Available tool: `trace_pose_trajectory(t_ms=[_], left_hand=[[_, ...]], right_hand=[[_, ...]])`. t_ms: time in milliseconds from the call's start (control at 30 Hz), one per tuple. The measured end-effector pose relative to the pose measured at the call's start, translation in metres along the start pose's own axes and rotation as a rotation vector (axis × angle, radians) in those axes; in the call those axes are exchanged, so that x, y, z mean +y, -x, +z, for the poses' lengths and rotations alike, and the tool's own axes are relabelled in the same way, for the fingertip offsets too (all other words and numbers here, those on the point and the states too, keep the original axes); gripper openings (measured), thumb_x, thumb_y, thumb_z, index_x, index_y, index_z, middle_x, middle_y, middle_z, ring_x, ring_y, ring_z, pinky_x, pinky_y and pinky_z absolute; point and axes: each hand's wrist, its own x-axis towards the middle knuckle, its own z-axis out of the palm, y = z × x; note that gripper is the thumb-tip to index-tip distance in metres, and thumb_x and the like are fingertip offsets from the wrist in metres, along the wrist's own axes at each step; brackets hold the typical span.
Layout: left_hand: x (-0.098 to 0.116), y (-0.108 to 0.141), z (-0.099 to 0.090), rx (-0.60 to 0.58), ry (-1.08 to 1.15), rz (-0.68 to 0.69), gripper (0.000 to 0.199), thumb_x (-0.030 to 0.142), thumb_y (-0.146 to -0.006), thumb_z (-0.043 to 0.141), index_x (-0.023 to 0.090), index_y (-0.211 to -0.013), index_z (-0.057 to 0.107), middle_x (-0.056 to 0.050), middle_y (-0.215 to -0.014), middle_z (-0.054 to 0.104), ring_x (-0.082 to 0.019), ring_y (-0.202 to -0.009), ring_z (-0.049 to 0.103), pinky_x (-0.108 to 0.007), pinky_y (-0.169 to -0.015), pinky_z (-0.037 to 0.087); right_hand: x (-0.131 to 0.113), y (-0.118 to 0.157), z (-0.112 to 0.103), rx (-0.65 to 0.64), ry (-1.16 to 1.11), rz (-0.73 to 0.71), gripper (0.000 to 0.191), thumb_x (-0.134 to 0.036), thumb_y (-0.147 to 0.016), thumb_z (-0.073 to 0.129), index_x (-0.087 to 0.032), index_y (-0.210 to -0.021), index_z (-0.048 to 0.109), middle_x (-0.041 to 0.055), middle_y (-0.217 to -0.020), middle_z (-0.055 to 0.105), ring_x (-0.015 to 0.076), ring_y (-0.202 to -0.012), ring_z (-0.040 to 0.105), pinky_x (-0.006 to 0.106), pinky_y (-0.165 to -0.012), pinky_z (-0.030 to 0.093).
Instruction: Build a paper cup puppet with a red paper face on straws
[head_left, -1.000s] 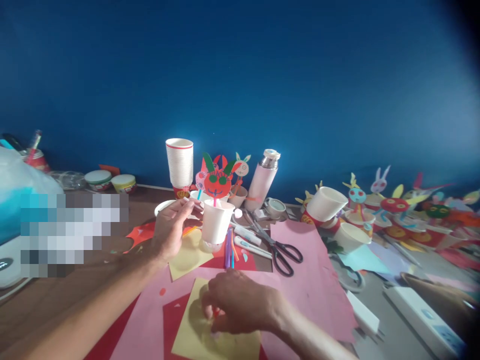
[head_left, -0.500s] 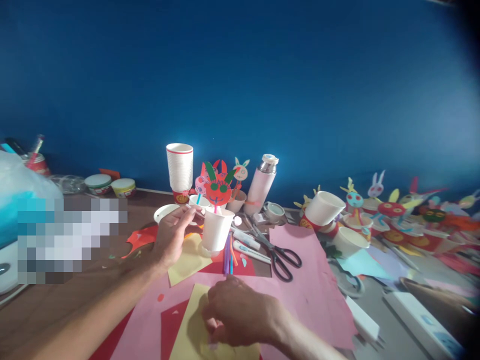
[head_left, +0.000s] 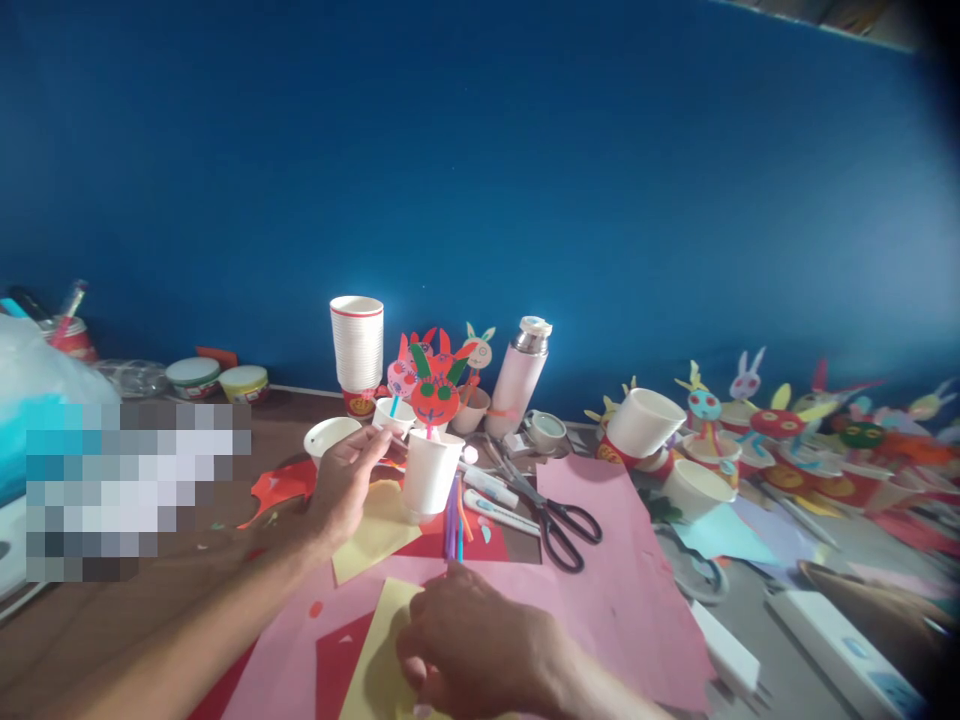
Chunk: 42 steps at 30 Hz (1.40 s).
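Observation:
My left hand [head_left: 346, 482] is just left of a white paper cup [head_left: 432, 474], its thumb and finger pinched on something thin I cannot make out. A red paper face [head_left: 436, 402] with green ears and eyes stands up out of that cup on a straw. Low over a yellow sheet [head_left: 375, 640] is my right hand [head_left: 469, 635], its fingers curled; what they hold, if anything, is hidden. Pink paper [head_left: 615, 580] lies beneath and to the right. Purple and blue strips [head_left: 454, 525] lie between the cup and my right hand.
Black-handled scissors [head_left: 562, 520] and a white cutter [head_left: 499, 510] lie right of the cup. Behind stand stacked cups [head_left: 357, 345] and a pink flask [head_left: 519, 378]. More cups with paper animal faces [head_left: 780, 424] fill the right side. A power strip [head_left: 840, 650] is at lower right.
The view has shifted slightly, so most things appear a little lower. Both hands keep nearly the same places and poses relative to the cup and the paper.

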Motion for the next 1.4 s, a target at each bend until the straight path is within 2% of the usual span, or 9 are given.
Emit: trace_pose_trajectory(t_ms=[133,300,500,633,867,967,1100,1200,1400], left_hand=[[-0.001,0.000,0.000,0.006,0.000,-0.007,0.019,0.033,-0.073,0.062,0.015,-0.073,0.065,-0.001,-0.068,0.064,-0.013,-0.061,0.059,-0.022,-0.051,0.050],[-0.004,0.003,0.003,0.012,-0.004,-0.013,0.020,0.035,-0.071,0.063,0.015,-0.075,0.066,-0.001,-0.068,0.063,-0.014,-0.063,0.059,-0.022,-0.051,0.050],[-0.006,0.009,0.009,-0.017,-0.056,-0.051,0.022,0.036,-0.072,0.061,0.015,-0.076,0.065,-0.001,-0.068,0.063,-0.015,-0.063,0.059,-0.024,-0.052,0.051],[-0.007,0.011,0.010,-0.025,-0.075,-0.058,0.023,0.037,-0.073,0.061,0.015,-0.078,0.065,-0.001,-0.068,0.063,-0.016,-0.064,0.059,-0.026,-0.053,0.052],[-0.013,0.018,0.014,-0.009,-0.064,-0.107,0.026,0.037,-0.073,0.061,0.016,-0.087,0.064,-0.004,-0.075,0.066,-0.017,-0.065,0.062,-0.028,-0.056,0.054],[-0.013,0.019,0.016,-0.003,-0.067,-0.108,0.026,0.038,-0.072,0.062,0.016,-0.086,0.065,-0.003,-0.074,0.067,-0.017,-0.065,0.062,-0.028,-0.055,0.054],[-0.015,0.016,0.015,0.001,-0.074,-0.130,0.030,0.040,-0.070,0.063,0.015,-0.086,0.065,-0.004,-0.073,0.068,-0.018,-0.065,0.062,-0.029,-0.055,0.054],[-0.022,0.015,0.012,-0.027,-0.115,-0.131,0.028,0.040,-0.071,0.062,0.016,-0.084,0.066,-0.002,-0.072,0.067,-0.015,-0.063,0.061,-0.025,-0.056,0.051],[-0.036,0.016,0.010,-0.130,-0.190,-0.157,0.026,0.040,-0.073,0.060,0.016,-0.077,0.067,0.000,-0.066,0.063,-0.012,-0.056,0.054,-0.022,-0.054,0.047]], right_hand=[[0.000,-0.002,0.003,0.017,-0.025,-0.021,0.011,-0.031,-0.070,0.064,-0.021,-0.073,0.061,-0.0004,-0.080,0.068,0.0180,-0.077,0.061,0.033,-0.082,0.038],[-0.003,0.000,-0.005,0.001,-0.074,-0.043,0.008,-0.029,-0.073,0.060,-0.022,-0.076,0.062,-0.0026,-0.075,0.069,0.0154,-0.068,0.062,0.033,-0.084,0.036],[-0.002,0.004,-0.016,-0.025,-0.208,-0.049,0.017,-0.029,-0.077,0.058,-0.023,-0.092,0.062,-0.0019,-0.084,0.070,0.0128,-0.072,0.063,0.022,-0.066,0.041],[0.005,0.007,-0.018,0.092,-0.305,-0.026,0.024,-0.026,-0.077,0.056,-0.022,-0.101,0.061,0.0007,-0.083,0.070,0.0123,-0.072,0.063,0.018,-0.057,0.040],[0.014,0.015,-0.028,0.441,-0.421,-0.002,0.014,-0.016,-0.078,0.054,-0.019,-0.084,0.066,-0.0010,-0.081,0.068,0.0095,-0.072,0.060,0.016,-0.063,0.040],[0.015,0.019,-0.033,0.465,-0.439,0.047,0.017,-0.012,-0.076,0.053,-0.020,-0.082,0.066,-0.0025,-0.081,0.068,0.0096,-0.072,0.060,0.017,-0.064,0.040],[0.018,0.031,-0.040,0.444,-0.442,-0.025,0.013,-0.015,-0.076,0.057,-0.021,-0.082,0.067,-0.0033,-0.080,0.068,0.0091,-0.070,0.059,0.017,-0.064,0.040],[0.027,0.043,-0.048,0.554,-0.493,0.015,0.014,-0.013,-0.077,0.055,-0.021,-0.081,0.066,-0.0040,-0.076,0.067,0.0080,-0.068,0.057,0.017,-0.062,0.039],[0.049,0.056,-0.059,0.768,-0.704,0.178,0.009,-0.023,-0.079,0.055,-0.018,-0.078,0.063,-0.0019,-0.072,0.063,0.0085,-0.061,0.050,0.019,-0.053,0.035]])
